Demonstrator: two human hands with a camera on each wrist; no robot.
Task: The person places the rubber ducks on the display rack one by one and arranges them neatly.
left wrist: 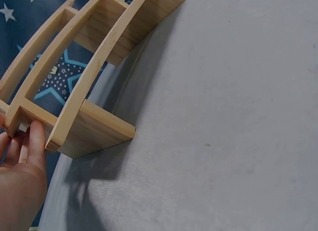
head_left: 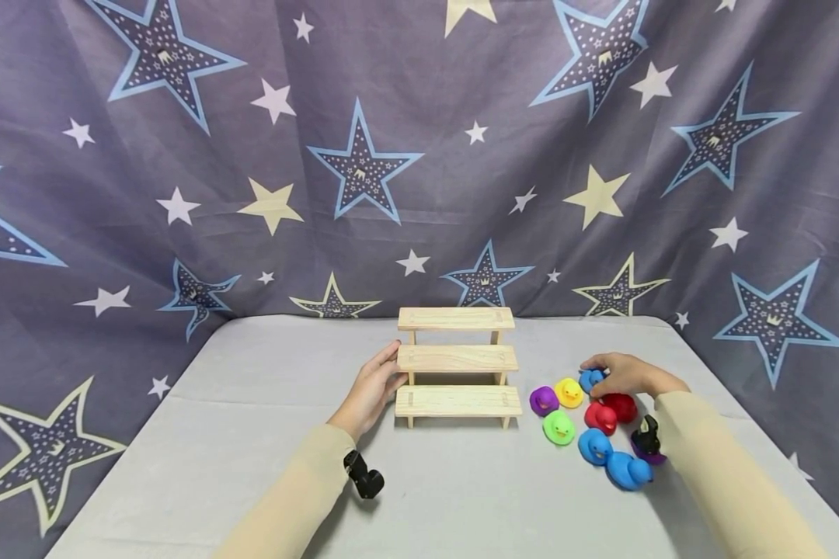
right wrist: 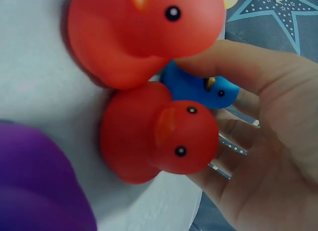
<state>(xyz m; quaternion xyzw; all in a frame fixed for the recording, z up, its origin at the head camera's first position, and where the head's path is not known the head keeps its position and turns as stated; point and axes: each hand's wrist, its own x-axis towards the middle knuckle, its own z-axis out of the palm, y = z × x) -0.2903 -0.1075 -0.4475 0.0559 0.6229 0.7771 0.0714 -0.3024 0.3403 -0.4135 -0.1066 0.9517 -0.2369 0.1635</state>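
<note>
A pale wooden three-step stand [head_left: 457, 359] stands upright on the grey cloth. My left hand [head_left: 372, 392] touches its left end near the middle step, and the left wrist view shows straight fingers [left wrist: 37, 144] against the wood. At the right, my right hand [head_left: 625, 374] holds a small blue rubber duck [right wrist: 198, 87] between thumb and fingers. In the right wrist view, two red ducks [right wrist: 161, 134] sit right beside that hand, partly in front of the blue one.
Left of the right hand sit a purple duck [head_left: 544, 401], a yellow duck [head_left: 569, 393] and a green duck [head_left: 558, 428]. Nearer are two blue ducks [head_left: 628, 470] and another purple duck [right wrist: 39, 186]. A star-patterned curtain [head_left: 203, 155] hangs behind the table [head_left: 266, 365].
</note>
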